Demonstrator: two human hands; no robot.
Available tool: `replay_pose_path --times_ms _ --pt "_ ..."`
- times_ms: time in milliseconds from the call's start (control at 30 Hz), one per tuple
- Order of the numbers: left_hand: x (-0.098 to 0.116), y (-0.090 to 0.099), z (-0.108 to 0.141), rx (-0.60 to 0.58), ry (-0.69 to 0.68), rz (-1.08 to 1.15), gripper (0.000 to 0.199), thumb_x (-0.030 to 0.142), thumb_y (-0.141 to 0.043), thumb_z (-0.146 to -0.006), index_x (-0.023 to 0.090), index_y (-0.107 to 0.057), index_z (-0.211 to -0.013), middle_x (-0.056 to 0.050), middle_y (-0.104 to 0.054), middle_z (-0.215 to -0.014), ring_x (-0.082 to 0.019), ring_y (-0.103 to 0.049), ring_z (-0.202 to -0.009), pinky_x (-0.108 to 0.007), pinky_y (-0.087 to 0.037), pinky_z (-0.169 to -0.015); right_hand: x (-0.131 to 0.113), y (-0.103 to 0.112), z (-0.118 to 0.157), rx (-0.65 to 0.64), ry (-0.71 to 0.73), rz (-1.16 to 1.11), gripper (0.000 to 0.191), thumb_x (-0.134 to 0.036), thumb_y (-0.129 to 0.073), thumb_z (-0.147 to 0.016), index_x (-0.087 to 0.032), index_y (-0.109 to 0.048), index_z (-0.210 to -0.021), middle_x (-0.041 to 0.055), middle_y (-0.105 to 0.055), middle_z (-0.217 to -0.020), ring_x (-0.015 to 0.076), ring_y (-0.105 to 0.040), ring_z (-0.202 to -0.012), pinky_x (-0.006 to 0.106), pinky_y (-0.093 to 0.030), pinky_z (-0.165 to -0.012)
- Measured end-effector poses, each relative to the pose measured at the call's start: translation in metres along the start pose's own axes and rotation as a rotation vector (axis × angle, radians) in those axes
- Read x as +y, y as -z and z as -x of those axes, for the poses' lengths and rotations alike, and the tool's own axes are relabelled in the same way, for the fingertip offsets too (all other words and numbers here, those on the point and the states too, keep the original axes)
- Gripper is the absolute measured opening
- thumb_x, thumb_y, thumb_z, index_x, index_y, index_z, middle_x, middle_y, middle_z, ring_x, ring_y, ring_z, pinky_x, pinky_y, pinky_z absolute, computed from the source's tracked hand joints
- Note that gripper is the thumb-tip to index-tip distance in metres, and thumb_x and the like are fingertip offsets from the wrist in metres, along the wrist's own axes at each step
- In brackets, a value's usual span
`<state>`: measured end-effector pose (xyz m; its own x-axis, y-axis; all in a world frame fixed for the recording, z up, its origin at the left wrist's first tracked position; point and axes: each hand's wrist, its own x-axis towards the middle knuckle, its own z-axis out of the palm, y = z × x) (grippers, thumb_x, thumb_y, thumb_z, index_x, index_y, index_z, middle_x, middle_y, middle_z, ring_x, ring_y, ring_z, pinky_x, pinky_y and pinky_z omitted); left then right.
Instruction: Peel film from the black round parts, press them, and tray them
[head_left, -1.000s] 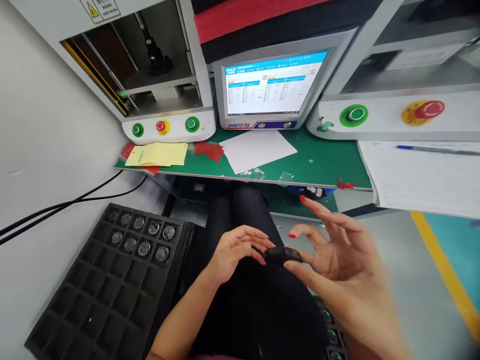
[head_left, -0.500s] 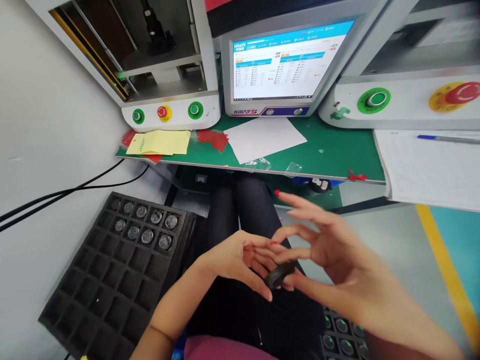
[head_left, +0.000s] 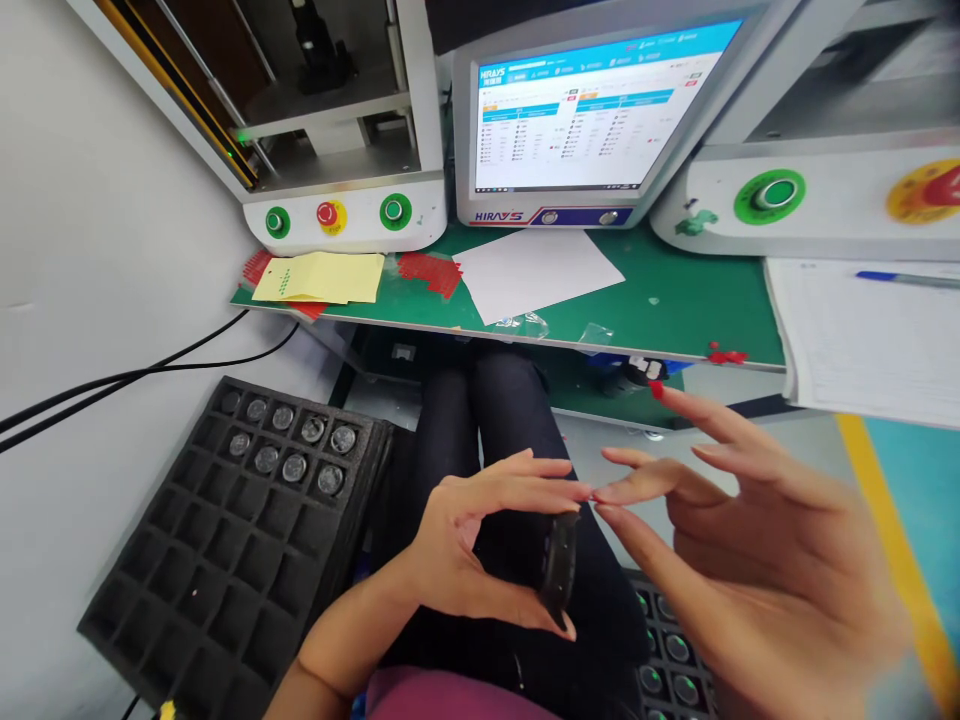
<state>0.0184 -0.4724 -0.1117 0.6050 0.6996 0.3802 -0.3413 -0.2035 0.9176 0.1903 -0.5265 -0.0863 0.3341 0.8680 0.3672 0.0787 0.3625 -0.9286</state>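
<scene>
A small dark part (head_left: 560, 570), curved and seen edge-on, is held upright between the thumb and fingers of my left hand (head_left: 469, 540), above my lap. Just right of it is my right hand (head_left: 750, 530), its thumb and index finger almost meeting near my left fingertips, the other fingers spread. Whatever may be between that thumb and index finger is too small to make out.
A black foam tray (head_left: 217, 520) with several round parts lies at the left. Another tray (head_left: 675, 650) of round parts is beside my right thigh. The green bench (head_left: 675, 300) carries paper, a yellow pad (head_left: 322, 278) and red stickers, below a monitor (head_left: 592, 120).
The dark part has turned upright and stays in my left hand's grip. My right hand has let go of it and moved right, bringing its thumb and index finger together.
</scene>
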Motion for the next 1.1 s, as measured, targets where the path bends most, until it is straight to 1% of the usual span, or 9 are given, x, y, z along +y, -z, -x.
replay_pose_path --times_ms 200,400,600,700,800,867,933,1000,1100 --pt "0.002 -0.001 0.0 0.011 -0.05 -0.188 0.069 0.039 -0.087 -0.063 0.025 -0.062 -0.126 -0.009 -0.073 -0.115 -0.026 -0.065 -0.115 -0.047 -0.035 -0.115 0.0 -0.002 0.002 -0.001 0.042 0.001 0.061 0.007 -0.066 -0.075 -0.031 -0.058 -0.122 0.0025 -0.052 -0.135 0.0106 -0.07 -0.08 0.033 -0.053 -0.101" --pt "0.003 -0.001 -0.002 0.007 -0.067 -0.219 0.065 0.042 -0.085 -0.065 0.024 -0.063 -0.123 -0.009 -0.075 -0.108 -0.026 -0.067 -0.111 -0.048 -0.036 -0.114 -0.005 -0.004 0.004 0.115 -0.017 -0.029 0.07 0.001 -0.075 -0.069 -0.036 -0.056 -0.125 0.0037 -0.047 -0.139 0.0196 -0.067 -0.096 0.04 -0.054 -0.093" --pt "0.004 -0.001 -0.001 -0.008 -0.026 -0.188 0.064 0.041 -0.085 -0.066 0.023 -0.063 -0.123 -0.011 -0.075 -0.108 -0.026 -0.066 -0.113 -0.049 -0.035 -0.115 -0.01 -0.006 0.003 0.038 -0.137 -0.116 0.06 0.001 -0.068 -0.077 -0.034 -0.056 -0.124 0.0053 -0.052 -0.132 0.0137 -0.067 -0.071 0.036 -0.057 -0.074" --pt "0.003 0.0 0.0 -0.007 -0.004 -0.178 0.065 0.037 -0.085 -0.067 0.023 -0.062 -0.126 -0.011 -0.073 -0.113 -0.027 -0.065 -0.115 -0.049 -0.038 -0.113 -0.011 -0.007 0.004 0.079 -0.161 -0.121 0.056 0.001 -0.068 -0.076 -0.035 -0.059 -0.119 0.0044 -0.054 -0.128 0.0135 -0.065 -0.071 0.033 -0.055 -0.068" --pt "0.003 0.0 0.002 0.083 0.014 -0.184 0.069 0.029 -0.088 -0.064 0.023 -0.061 -0.127 -0.011 -0.068 -0.125 -0.025 -0.064 -0.118 -0.04 -0.046 -0.108 -0.011 -0.006 0.006 0.142 -0.207 -0.154 0.049 -0.002 -0.071 -0.076 -0.033 -0.061 -0.112 0.005 -0.056 -0.124 0.0128 -0.063 -0.069 0.031 -0.055 -0.064" --pt "0.005 0.0 0.002 0.126 0.02 -0.229 0.07 0.023 -0.088 -0.063 0.023 -0.061 -0.128 -0.01 -0.068 -0.125 -0.022 -0.066 -0.113 -0.032 -0.052 -0.102 -0.01 -0.004 0.007 0.094 -0.308 -0.249 0.045 -0.006 -0.073 -0.076 -0.032 -0.061 -0.111 0.0058 -0.057 -0.125 0.0103 -0.06 -0.062 0.029 -0.055 -0.056" --pt "0.007 -0.001 0.001 0.114 0.008 -0.299 0.068 0.02 -0.087 -0.065 0.021 -0.061 -0.127 -0.01 -0.071 -0.118 -0.02 -0.07 -0.105 -0.028 -0.055 -0.095 -0.008 -0.004 0.008 -0.011 -0.452 -0.373 0.042 -0.012 -0.077 -0.076 -0.032 -0.062 -0.109 0.0056 -0.057 -0.125 0.0076 -0.057 -0.057 0.024 -0.053 -0.048" --pt "0.011 -0.002 -0.001 0.086 -0.018 -0.357 0.065 0.021 -0.085 -0.068 0.02 -0.061 -0.127 -0.011 -0.073 -0.114 -0.02 -0.071 -0.1 -0.028 -0.057 -0.091 -0.006 -0.004 0.008 -0.112 -0.558 -0.462 0.04 -0.016 -0.08 -0.075 -0.033 -0.062 -0.107 0.0044 -0.058 -0.124 0.0067 -0.057 -0.058 0.021 -0.054 -0.048" --pt "0.014 -0.001 -0.003 0.073 -0.047 -0.391 0.062 0.023 -0.083 -0.071 0.019 -0.06 -0.128 -0.011 -0.073 -0.112 -0.02 -0.071 -0.099 -0.028 -0.058 -0.089 -0.004 -0.004 0.008 -0.18 -0.628 -0.512 0.042 -0.019 -0.08 -0.075 -0.036 -0.061 -0.108 0.0024 -0.058 -0.126 0.006 -0.058 -0.062 0.019 -0.057 -0.054"
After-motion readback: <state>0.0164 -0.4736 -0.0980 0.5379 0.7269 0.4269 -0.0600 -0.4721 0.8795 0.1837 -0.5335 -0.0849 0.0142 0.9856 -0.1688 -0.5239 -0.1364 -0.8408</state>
